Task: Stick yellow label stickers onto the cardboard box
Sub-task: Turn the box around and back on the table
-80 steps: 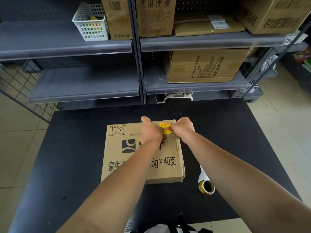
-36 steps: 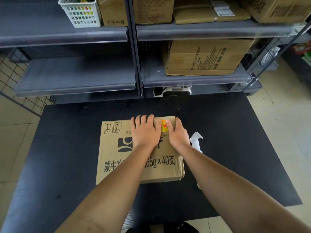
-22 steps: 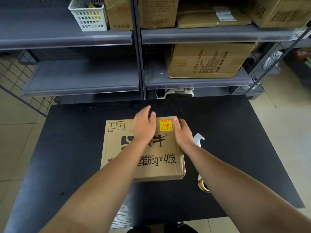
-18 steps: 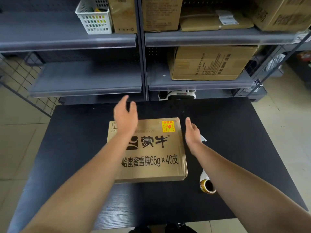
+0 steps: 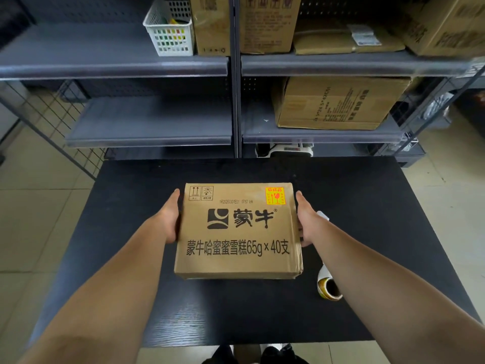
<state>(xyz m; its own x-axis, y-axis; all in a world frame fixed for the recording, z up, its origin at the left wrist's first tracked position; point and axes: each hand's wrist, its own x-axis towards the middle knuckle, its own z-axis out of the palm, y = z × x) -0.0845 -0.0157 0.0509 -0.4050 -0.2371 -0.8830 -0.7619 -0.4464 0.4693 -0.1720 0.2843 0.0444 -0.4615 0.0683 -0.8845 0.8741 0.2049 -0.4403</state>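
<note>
A flat cardboard box [image 5: 237, 240] with black printed lettering lies on the black table [image 5: 367, 232]. A yellow label sticker [image 5: 274, 196] with red print sits flat on its top face, near the far right corner. My left hand [image 5: 169, 218] presses against the box's left side, and my right hand [image 5: 307, 219] presses against its right side. Both hands grip the box between them.
A roll of label stickers [image 5: 328, 286] with white backing lies on the table right of the box, partly behind my right forearm. Grey shelving [image 5: 157, 137] behind the table holds several cardboard boxes and a white basket [image 5: 170, 32]. A wire grid stands at the left.
My hands pressed the sticker down on the box top, then lifted off and spread apart. They now clasp the box's left and right sides.
</note>
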